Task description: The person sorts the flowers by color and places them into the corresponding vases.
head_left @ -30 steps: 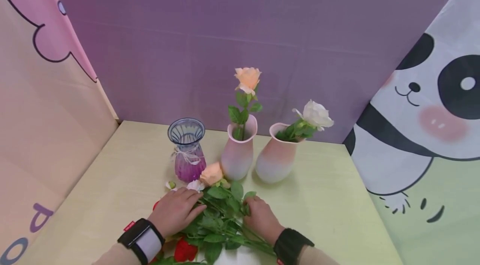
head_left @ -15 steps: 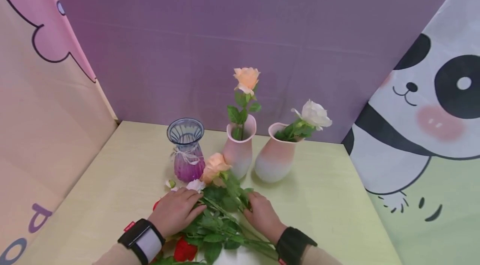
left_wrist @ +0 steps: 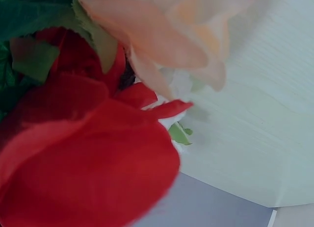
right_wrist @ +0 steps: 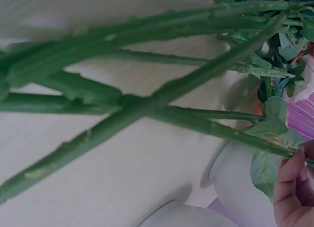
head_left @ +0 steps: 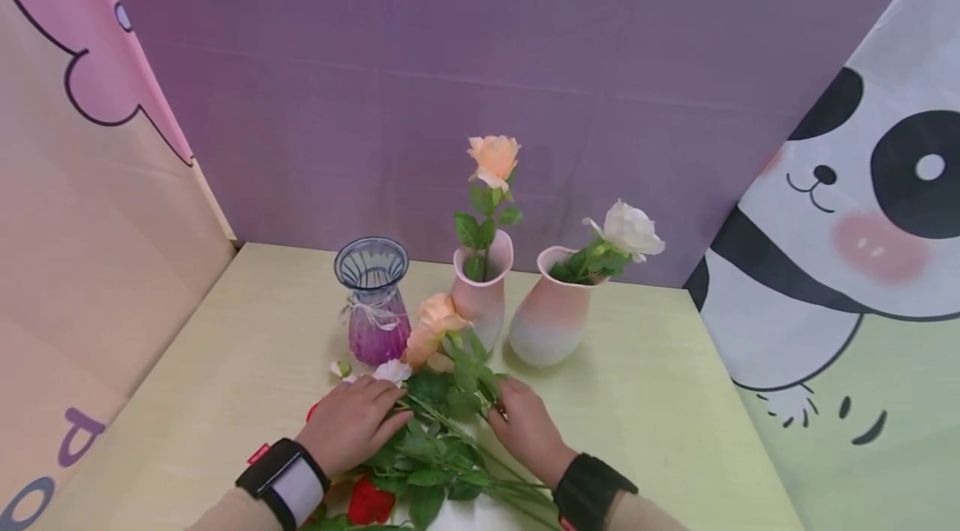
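My right hand point(head_left: 528, 429) pinches the green stem of a peach rose point(head_left: 442, 313) between thumb and fingers. In the right wrist view the fingers point(right_wrist: 290, 180) close on this thin stem point(right_wrist: 223, 131) beside its leaves. The rose's head is raised in front of the pink vases, over a second peach bloom point(head_left: 422, 348). My left hand point(head_left: 354, 424) rests on the heap of flowers, thumb stretched out over the leaves point(head_left: 427, 448); its fingertips are partly hidden. A white flower point(head_left: 393, 372) lies by its fingers, and a red rose point(head_left: 371, 501) lies below it.
A blue-purple glass vase point(head_left: 378, 331) with a string bow stands behind the heap. Beside it are a pink-white vase point(head_left: 480, 306) holding a peach rose point(head_left: 494, 160) and another pink-white vase point(head_left: 551, 323) holding a white rose point(head_left: 632, 229). A purple cloth point(head_left: 390, 97) hangs behind the table.
The pinched peach rose has risen up and away from the heap, its head now in front of the middle vase. My right hand has shifted slightly right and up; the left has stayed put.
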A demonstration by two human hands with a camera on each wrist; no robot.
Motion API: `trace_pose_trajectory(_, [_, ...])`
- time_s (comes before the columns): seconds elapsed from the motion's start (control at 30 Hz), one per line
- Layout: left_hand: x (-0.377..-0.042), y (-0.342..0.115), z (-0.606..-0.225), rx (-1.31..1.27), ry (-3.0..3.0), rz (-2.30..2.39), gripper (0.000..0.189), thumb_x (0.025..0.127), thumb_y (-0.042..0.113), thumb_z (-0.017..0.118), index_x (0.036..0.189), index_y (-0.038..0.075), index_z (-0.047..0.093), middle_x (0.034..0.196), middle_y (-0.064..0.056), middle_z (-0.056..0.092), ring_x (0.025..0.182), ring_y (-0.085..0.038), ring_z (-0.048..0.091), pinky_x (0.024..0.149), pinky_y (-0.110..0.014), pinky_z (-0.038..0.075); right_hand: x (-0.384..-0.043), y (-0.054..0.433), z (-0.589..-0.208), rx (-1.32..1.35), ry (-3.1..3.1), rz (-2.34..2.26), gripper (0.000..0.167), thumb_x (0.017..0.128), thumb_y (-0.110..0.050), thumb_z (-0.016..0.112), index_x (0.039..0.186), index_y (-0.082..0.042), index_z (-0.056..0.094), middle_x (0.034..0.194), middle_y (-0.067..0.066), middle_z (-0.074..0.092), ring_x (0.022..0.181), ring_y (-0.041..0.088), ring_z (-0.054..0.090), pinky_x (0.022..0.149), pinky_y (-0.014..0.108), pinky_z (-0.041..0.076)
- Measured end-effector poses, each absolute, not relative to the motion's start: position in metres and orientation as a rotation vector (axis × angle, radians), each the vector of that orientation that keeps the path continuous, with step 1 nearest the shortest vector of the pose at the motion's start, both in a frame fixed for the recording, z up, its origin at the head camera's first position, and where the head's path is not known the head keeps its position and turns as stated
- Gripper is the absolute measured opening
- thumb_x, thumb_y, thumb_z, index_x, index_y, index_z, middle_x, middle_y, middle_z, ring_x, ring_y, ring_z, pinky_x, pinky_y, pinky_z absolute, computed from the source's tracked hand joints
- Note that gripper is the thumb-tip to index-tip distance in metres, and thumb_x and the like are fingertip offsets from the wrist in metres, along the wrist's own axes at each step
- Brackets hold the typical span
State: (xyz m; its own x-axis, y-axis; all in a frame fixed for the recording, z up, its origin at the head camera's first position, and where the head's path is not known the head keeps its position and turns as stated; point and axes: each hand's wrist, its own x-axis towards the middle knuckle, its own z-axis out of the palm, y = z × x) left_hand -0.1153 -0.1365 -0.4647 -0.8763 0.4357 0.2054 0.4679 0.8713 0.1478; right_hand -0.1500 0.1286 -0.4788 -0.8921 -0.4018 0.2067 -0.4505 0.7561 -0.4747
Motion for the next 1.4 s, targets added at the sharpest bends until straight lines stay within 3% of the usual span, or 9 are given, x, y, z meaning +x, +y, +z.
trace_pose_trajectory(0.13, [-0.116,-0.137,-0.465,-0.704,-2.857,-0.262,0.043,0.099,0.047,0.055,0.119,0.013,0.072,0.112,-0.002,0.072,0.105,-0.023,0.066,0.092,-0.043,0.054,-0.149,0.128,-0.477,0.710,-2.806,0.776,0.011,0.078,0.004,0.064,0.083,-0.006,0.060,0.084,0.003,0.061,0.077,0.016,0.057,0.066,0.030,0.050])
trace_pose_trajectory(0.33, [-0.115,-0.137,-0.463,-0.704,-2.854,-0.255,0.042,0.100,0.046,0.054,0.119,0.012,0.072,0.112,-0.002,0.072,0.104,-0.023,0.066,0.089,-0.042,0.055,-0.149,0.128,-0.475,0.741,-2.738,0.752,0.018,0.076,0.007,0.064,0.073,-0.007,0.053,0.073,0.000,0.050,0.068,0.015,0.051,0.060,0.027,0.046])
trace_pose_trajectory(0.63, [-0.115,-0.137,-0.463,-0.699,-2.860,-0.266,0.043,0.099,0.047,0.055,0.118,0.013,0.072,0.111,-0.002,0.072,0.103,-0.022,0.066,0.089,-0.043,0.055,-0.150,0.125,-0.468,0.726,-2.688,0.830,0.016,0.080,0.005,0.064,0.093,-0.005,0.064,0.082,0.004,0.060,0.074,0.016,0.057,0.061,0.024,0.047])
trace_pose_trajectory(0.87, [-0.116,-0.137,-0.464,-0.697,-2.845,-0.246,0.040,0.097,0.046,0.058,0.117,0.014,0.072,0.110,-0.001,0.072,0.103,-0.021,0.066,0.088,-0.042,0.055,-0.152,0.124,-0.458,0.650,-2.709,1.083,0.009,0.088,0.003,0.063,0.094,-0.003,0.063,0.078,0.003,0.060,0.061,0.001,0.045,0.052,0.018,0.042])
trace_pose_trajectory(1.13, [-0.117,-0.137,-0.464,-0.685,-2.885,-0.249,0.042,0.098,0.046,0.056,0.118,0.013,0.072,0.111,-0.002,0.072,0.104,-0.023,0.066,0.088,-0.044,0.055,-0.154,0.125,-0.450,0.590,-2.721,1.214,0.010,0.094,-0.005,0.064,0.104,-0.002,0.064,0.082,0.001,0.060,0.069,0.007,0.054,0.058,0.021,0.046])
trace_pose_trajectory(1.4, [-0.117,-0.137,-0.462,-0.685,-2.885,-0.249,0.042,0.098,0.046,0.056,0.118,0.013,0.072,0.112,-0.003,0.072,0.106,-0.024,0.065,0.089,-0.045,0.055,-0.154,0.125,-0.446,0.547,-2.686,1.250,0.008,0.092,-0.004,0.066,0.100,-0.002,0.066,0.082,0.003,0.065,0.067,0.003,0.055,0.058,0.020,0.048])
